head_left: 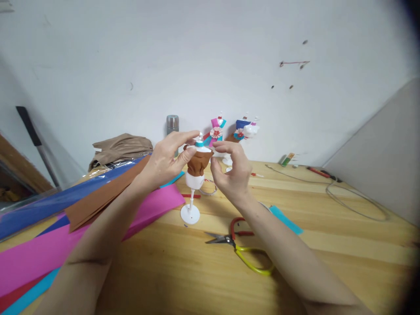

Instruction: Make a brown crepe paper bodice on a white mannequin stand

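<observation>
A small white mannequin (194, 181) stands upright on a round base on the table, with a turquoise band at its neck. Gathered brown material (198, 162) wraps its upper body, and pointed corners stick out near both shoulders. My left hand (166, 156) is at the left shoulder, its thumb against the brown material and its forefinger stretched toward the neck, with a gap between them. On the other side, my right hand (232, 168) has thumb and forefinger apart around the right corner of the material; whether they touch it is unclear.
Scissors (234, 239) with red and yellow handles lie in front. Coloured sheets (154, 208) spread over the left side. Behind stand dressed mannequins (216, 131) and a thermos (172, 124). A turquoise strip (286, 219) and a cable (354, 203) lie to the right.
</observation>
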Tool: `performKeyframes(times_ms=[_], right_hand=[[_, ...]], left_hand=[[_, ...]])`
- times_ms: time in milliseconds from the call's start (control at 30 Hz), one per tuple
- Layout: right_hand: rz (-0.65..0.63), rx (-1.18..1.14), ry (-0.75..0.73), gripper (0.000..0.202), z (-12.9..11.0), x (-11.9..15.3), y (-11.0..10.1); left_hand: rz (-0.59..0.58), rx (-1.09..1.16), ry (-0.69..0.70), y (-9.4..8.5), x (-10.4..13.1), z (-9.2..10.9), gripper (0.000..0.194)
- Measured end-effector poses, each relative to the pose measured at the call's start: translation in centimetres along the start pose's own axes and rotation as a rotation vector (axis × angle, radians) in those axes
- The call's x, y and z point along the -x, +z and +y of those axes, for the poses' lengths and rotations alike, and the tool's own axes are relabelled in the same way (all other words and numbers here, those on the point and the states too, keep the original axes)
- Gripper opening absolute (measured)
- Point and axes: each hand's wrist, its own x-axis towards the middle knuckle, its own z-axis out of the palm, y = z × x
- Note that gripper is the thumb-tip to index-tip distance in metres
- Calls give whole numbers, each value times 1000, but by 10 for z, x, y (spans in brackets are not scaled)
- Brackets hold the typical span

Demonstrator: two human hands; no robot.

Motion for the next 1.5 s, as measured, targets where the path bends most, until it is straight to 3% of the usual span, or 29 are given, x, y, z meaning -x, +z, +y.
performKeyframes(times_ms=[333, 733, 867, 1033, 1167, 1500], right_hand=[[23, 32, 4, 14, 3, -3, 5], [76, -164, 221, 11, 0, -1, 5], [58, -195, 202, 9, 2, 3, 6], [51, -266, 118, 20, 3, 2, 3], [-6, -205, 58, 17, 0, -5, -1], [-71, -144, 92, 7, -3, -16, -4]], left_hand=[[3, -11, 20, 1, 0, 0, 31], [-40, 20, 3, -1, -1, 5, 32], [-43, 34, -5, 0, -1, 2, 28], [-47, 47, -1, 1, -1, 1, 26], [-64, 46, -18, 0, -2, 3, 27], [-61, 71, -28, 1, -2, 5, 27]])
